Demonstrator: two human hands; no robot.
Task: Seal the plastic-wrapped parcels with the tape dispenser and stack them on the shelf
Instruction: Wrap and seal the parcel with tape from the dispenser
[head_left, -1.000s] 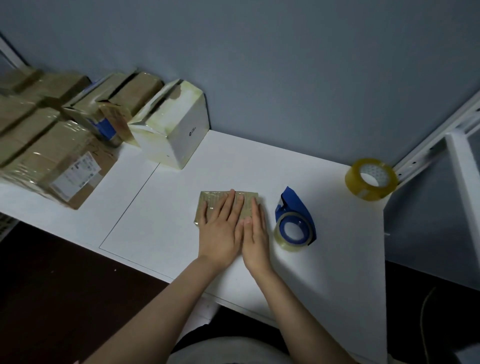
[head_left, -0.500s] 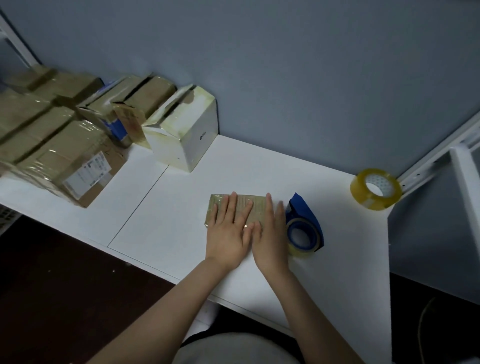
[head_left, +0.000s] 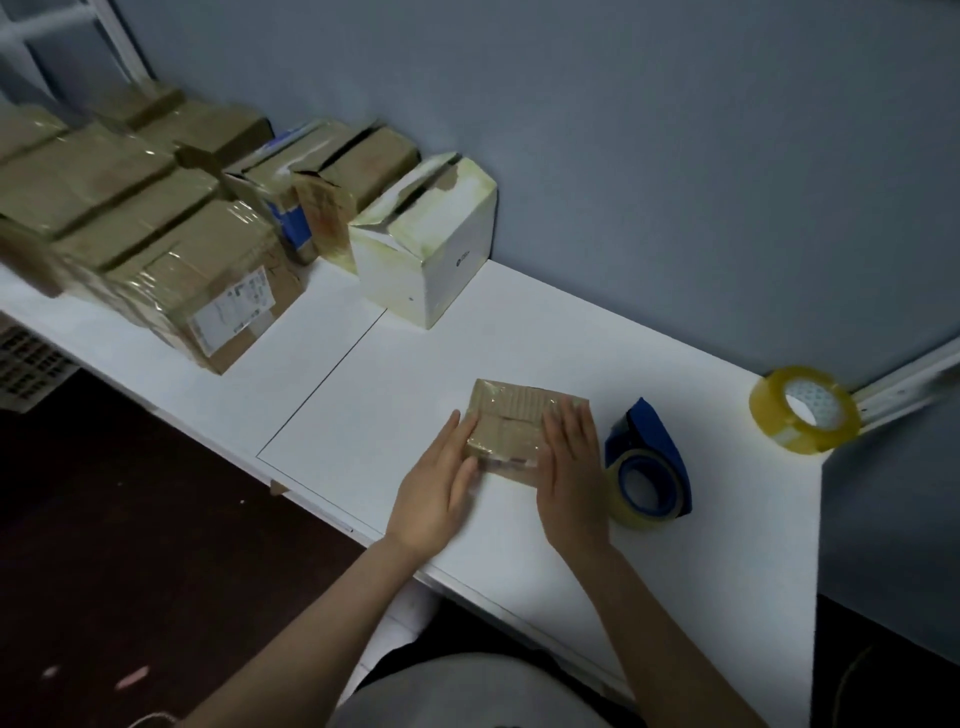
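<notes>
1. The small parcel lies flat on the white tabletop, toward the front edge. The blue tape dispenser is just to its right, not touching it as far as I can tell.
2. Left hand is pretty much open, fingers straight-ish and pressed up against the parcel's left end. Right hand is open too, lying flat over the right end with the fingers pointing away from the person. Neither is really wrapped round anything; the parcel's just sandwiched between them.
3. Handling guess: it's a slim cardboard thing under shiny film, so probably light and fairly stiff, but the wrap looks slick. I'd expect it to skate on that smooth top if you push from one side only.
4. Where to grab: the two short ends, or thumb on top and fingers under a long edge. Squeezing the middle might dent it, since it looks like thin card.
5. For taping, I reckon one hand has to pin it down while the other goes for the dispenser, which is right beside the right hand.
6. Other stuff: a heap of wrapped brown boxes and a white box well off to the left by the wall, and a spare tape roll at the far right corner.
</notes>
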